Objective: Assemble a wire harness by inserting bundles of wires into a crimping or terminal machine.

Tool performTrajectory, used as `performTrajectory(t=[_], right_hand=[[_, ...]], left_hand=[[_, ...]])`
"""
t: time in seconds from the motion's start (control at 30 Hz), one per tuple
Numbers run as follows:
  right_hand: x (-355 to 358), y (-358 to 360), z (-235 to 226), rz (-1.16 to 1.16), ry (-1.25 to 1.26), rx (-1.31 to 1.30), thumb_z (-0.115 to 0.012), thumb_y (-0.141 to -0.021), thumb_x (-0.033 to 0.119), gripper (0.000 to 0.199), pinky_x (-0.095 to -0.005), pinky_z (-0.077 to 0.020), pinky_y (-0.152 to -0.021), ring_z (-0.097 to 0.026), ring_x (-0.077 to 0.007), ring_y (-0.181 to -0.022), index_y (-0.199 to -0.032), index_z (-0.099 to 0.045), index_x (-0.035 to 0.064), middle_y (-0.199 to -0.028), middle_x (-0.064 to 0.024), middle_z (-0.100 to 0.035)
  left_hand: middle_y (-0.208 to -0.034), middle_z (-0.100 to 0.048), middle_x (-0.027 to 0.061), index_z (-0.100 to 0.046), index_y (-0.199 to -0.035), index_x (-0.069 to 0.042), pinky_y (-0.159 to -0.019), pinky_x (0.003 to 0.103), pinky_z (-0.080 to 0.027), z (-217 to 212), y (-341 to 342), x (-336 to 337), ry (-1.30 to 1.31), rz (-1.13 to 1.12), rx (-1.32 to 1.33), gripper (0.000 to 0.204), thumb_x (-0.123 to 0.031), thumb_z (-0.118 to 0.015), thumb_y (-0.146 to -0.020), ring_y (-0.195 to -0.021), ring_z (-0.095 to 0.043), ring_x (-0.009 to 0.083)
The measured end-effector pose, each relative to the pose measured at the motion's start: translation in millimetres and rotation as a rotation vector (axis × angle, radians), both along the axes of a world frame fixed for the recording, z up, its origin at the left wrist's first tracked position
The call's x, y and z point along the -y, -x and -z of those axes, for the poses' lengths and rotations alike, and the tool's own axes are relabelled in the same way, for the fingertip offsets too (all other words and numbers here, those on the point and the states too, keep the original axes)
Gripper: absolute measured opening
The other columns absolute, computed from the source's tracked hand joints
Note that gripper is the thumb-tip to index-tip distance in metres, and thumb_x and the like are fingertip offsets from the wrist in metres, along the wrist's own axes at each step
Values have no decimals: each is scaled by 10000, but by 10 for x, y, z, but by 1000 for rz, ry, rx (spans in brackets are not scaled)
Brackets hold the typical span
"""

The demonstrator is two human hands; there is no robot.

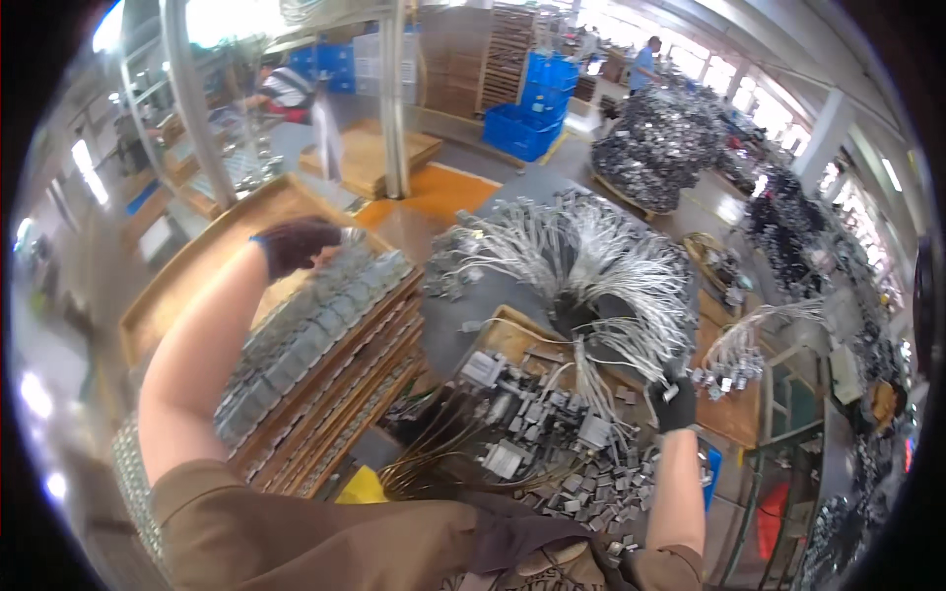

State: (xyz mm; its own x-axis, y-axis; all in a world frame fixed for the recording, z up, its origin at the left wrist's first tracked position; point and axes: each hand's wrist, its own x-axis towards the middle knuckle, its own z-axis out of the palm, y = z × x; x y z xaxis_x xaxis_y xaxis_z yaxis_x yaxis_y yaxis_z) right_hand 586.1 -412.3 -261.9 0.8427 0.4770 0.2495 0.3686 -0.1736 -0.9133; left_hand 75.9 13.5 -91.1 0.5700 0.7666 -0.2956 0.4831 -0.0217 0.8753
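Observation:
My left hand, in a dark glove, reaches over a wooden tray at the left. Its fingers are closed at the end of a row of grey metal pieces; a small pale metallic bit shows at the fingertips, too blurred to name. Closer to me on the right, my dark-gloved right hand pinches a small silvery connector at the edge of a fanned bundle of white cables. The cables lie on a grey tabletop.
Below the cables, small metal housings lie heaped beside a cardboard tray. Stacked wooden trays hold more parts. A second cable bunch lies right. Blue crates, a large heap of metal parts and co-workers are farther off.

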Motion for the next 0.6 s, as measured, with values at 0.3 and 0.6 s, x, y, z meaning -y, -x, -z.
performTrajectory(t=[0.3,0.6], right_hand=[[-998,750,-423,-410,514,1015,-517,-833,254,275,-376,-488,-682,-610,-258,-773,-939,-581,7,-879,-110,-624],[-928,1717,-681,-1167,1287,743,-519,-798,369,348,-436,-468,-748,-612,-332,-879,-997,-615,99,-933,-161,-637]], left_hand=[[-790,-583,152,-603,-895,-64,-706,408,-479,304,-119,-228,-1114,645,-279,143,-124,-566,-771,-767,-564,362],[-836,-481,62,-480,-900,-56,-594,279,-451,-431,-965,329,-294,-79,570,202,-209,-559,-794,-700,-502,146]])
